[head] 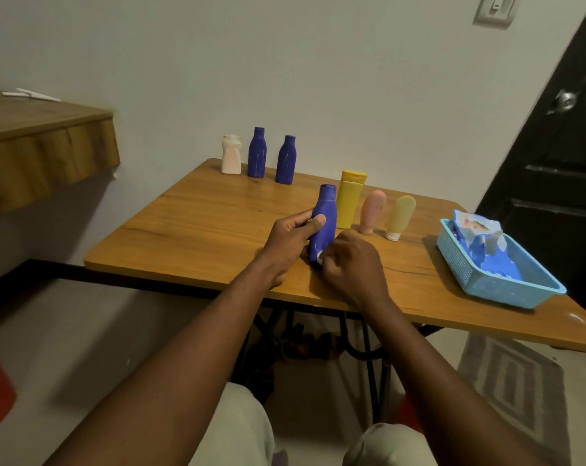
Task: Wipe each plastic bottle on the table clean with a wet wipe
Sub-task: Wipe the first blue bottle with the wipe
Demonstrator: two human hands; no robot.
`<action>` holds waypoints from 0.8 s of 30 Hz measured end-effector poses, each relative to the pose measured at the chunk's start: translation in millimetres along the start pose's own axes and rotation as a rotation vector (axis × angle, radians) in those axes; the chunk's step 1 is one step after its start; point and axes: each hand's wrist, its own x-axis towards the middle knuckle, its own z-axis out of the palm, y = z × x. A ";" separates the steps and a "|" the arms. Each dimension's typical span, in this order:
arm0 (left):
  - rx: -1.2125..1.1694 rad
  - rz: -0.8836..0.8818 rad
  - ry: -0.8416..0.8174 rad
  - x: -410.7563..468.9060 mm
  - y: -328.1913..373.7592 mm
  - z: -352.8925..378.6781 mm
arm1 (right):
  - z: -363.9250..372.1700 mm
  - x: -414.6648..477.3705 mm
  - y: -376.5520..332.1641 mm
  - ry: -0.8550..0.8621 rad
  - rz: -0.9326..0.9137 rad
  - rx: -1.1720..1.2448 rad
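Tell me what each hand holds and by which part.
The left hand grips the blue bottle round its middle, thumb on the front. The right hand presses a white wet wipe, mostly hidden under its fingers, against the bottle's base.

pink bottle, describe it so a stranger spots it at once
On the wooden table, three bottles stand in a row left of the blue basket. The pink bottle is the middle one, between the taller yellow bottle and the pale green bottle.
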 end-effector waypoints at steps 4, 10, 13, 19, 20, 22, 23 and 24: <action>-0.013 0.000 0.002 1.2 -0.6 0.9 | -0.2 -5.9 -1.3 -0.149 -0.044 -0.085; -0.009 0.000 -0.012 0.4 -0.5 1.5 | -4.7 -7.9 3.9 0.175 -0.029 0.112; 0.005 0.007 -0.009 -0.3 -0.9 2.1 | -5.5 -6.3 7.0 0.229 0.001 0.112; 0.029 0.022 0.038 1.0 -2.0 0.7 | -6.1 -5.8 0.0 0.037 0.020 0.050; 0.028 0.025 0.042 1.1 -2.2 0.7 | -5.4 -5.4 -0.3 0.012 0.026 0.040; 0.027 0.021 0.047 1.5 -2.5 0.9 | -4.4 -3.8 0.9 -0.001 0.051 0.041; 0.024 0.017 0.046 2.0 -2.6 0.7 | -4.2 -3.2 1.7 0.017 0.061 0.053; 0.023 0.012 0.043 2.0 -2.6 0.6 | -4.2 -2.7 2.7 0.045 0.065 0.069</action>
